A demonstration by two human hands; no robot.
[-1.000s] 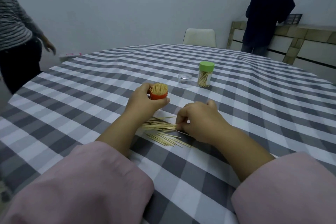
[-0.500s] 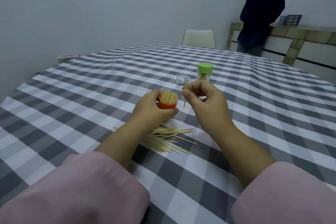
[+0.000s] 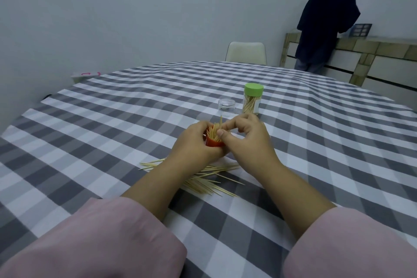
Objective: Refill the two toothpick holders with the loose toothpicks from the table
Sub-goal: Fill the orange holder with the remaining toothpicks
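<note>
Head view shows the red holder (image 3: 55,142) tilted toward the camera and packed with toothpicks, its open mouth facing up and back, held above the surface (image 3: 112,119). The left hand (image 3: 194,144) wraps its fingers round the red holder, a grip clamped on the body. The right hand (image 3: 246,137) comes in from the right of the red holder with thumb and forefinger pinched together at its mouth; one toothpick (image 3: 221,121) stands above the rest, long axis near upright, tip pointing up, though whether the pinch has it I cannot tell. Just nearer the camera than the red holder, under both wrists, the loose toothpicks (image 3: 203,184) lie flat in a fan, most with long axes running left to right. Beyond the red holder stands a clear lid (image 3: 226,106), and just right of that the green-capped holder (image 3: 253,101), upright, closed, partly filled with leaning toothpicks. Far behind the red holder are a white chair (image 3: 246,52) and a person in dark clothes (image 3: 325,18).
</note>
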